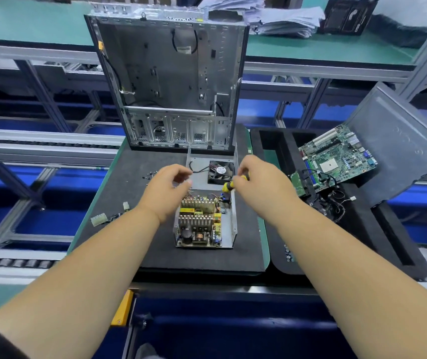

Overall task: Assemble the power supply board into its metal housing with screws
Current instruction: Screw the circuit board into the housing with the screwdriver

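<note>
The power supply board (198,224) is seated in the near half of its metal housing (229,224), an open tray laid on the dark mat of the worktop (129,229) with its long axis running straight away from the person. A black fan (221,172) is fixed at the far end of the tray.

A yellow-and-black screwdriver (229,184) is held in the grip of the right hand (255,174), whose fingers are curled round the handle; the shaft is angled down and toward the left, at the board's far right corner (the tip itself is lost among the components and cannot be made out). The grip of the left hand (168,187) is hovered over the far left of the board with fingers loosely curled; whether a screw is pinched there cannot be told.

The coming move is judged to turn on that far right corner, which lies just below and nearer than the right hand, so that hand is the better placed.

A few loose screws (151,174) are scattered on the mat to the left. No writing is legible: the fan's round label is too small to read, and so is the print on the dark box (347,15) at the back.
</note>
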`<state>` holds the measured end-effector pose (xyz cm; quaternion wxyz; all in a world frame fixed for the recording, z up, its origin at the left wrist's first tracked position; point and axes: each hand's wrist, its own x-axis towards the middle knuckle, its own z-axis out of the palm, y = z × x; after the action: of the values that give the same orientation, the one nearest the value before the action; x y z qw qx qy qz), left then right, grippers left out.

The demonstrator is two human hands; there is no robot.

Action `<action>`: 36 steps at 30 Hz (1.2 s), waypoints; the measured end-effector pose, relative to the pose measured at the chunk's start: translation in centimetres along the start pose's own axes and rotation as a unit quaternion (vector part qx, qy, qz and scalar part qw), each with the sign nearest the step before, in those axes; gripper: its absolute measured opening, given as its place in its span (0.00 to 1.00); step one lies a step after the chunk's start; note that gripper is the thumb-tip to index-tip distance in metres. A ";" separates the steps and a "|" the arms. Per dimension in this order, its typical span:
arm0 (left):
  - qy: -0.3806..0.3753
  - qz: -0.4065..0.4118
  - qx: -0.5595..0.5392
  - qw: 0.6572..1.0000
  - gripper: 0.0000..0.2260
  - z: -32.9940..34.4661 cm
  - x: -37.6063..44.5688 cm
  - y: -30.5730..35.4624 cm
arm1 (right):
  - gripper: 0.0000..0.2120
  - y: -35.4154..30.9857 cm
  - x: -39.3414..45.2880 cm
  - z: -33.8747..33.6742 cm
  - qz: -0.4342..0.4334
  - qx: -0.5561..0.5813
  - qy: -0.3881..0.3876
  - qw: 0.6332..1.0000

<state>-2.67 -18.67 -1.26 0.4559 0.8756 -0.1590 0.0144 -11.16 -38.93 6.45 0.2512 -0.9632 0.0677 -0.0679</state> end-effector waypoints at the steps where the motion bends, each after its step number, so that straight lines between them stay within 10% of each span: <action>1: 0.014 -0.014 -0.005 1.000 0.07 -0.6 -0.2 -0.2 | 0.02 -0.2 0.1 0.1 0.004 0.034 0.009 0.999; 14: 0.077 -0.142 -0.009 0.987 0.09 -5.3 3.6 -7.7 | 0.04 -4.3 5.8 3.9 0.037 0.166 -0.013 0.985; 26: -0.156 -0.054 0.243 0.956 0.06 -2.8 12.5 -11.7 | 0.05 -5.5 11.0 5.1 0.098 0.135 0.007 0.986; 36: -0.197 0.038 0.400 0.894 0.06 -1.2 13.8 -13.2 | 0.05 -5.1 11.4 5.3 0.147 0.122 0.024 0.981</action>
<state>14.39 -14.33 -8.66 0.0251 0.9622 -0.2595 -0.0790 1.42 -33.88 5.45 0.3719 -0.9032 0.2055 -0.0612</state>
